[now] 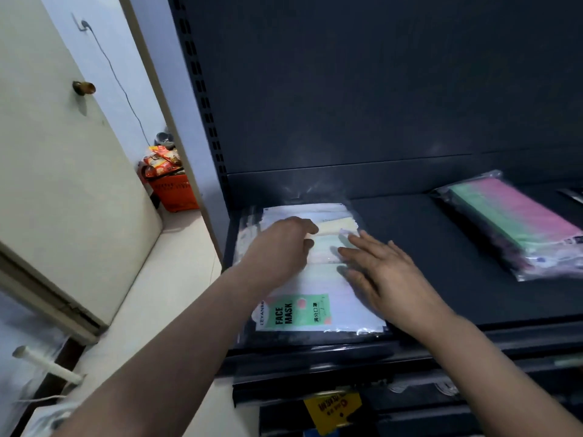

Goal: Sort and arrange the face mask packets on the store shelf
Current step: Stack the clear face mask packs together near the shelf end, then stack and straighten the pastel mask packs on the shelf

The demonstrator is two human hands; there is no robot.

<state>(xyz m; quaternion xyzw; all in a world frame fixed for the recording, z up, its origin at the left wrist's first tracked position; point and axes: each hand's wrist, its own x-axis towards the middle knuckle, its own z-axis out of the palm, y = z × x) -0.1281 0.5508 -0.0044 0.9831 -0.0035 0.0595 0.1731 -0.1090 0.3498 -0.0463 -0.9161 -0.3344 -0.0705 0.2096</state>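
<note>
Cream door (63, 171) with brass knob (84, 87) at left; beyond — orange basket (175, 192) heaped with snack packets (161, 162).

dim, soft focus; glare on packet film (315, 190); wide-angle bending at edges; hands blurred.

Both hands (280, 244) (383, 275) rest flat on the face mask packet (310, 307).

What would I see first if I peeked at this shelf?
Two bare hands, the left hand and right hand, lie on a clear mask packet with a green FACE MASK label, at the left end of the dark shelf. Farther right sits a pink and green packet. On the floor behind is an orange basket.
</note>
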